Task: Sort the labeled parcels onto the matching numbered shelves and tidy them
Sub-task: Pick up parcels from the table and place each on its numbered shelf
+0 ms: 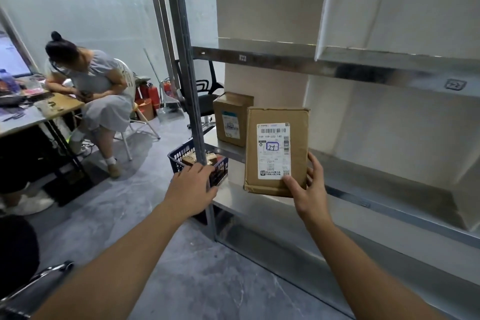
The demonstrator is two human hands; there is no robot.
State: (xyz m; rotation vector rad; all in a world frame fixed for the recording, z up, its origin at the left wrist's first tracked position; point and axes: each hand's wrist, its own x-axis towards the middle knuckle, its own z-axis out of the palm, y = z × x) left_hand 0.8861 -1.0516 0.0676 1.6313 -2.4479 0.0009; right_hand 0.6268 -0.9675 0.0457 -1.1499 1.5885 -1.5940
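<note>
Your left hand [192, 187] has its fingers curled round the shelf upright [193, 101]; your right hand [309, 189] pinches the parcel [276, 150] by its lower corner, thumb on the label, holding it upright before the middle shelf [376, 174]. Match its handwritten number to a rail tag [455, 84] before setting it down.

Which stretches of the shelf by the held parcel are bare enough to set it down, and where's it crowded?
Free: the shelf from the held parcel rightward to the white side panel. Crowded: the left end, where a cardboard box stands, with the upright post, blue basket and left hand beside it. The right hand grips the parcel.
</note>
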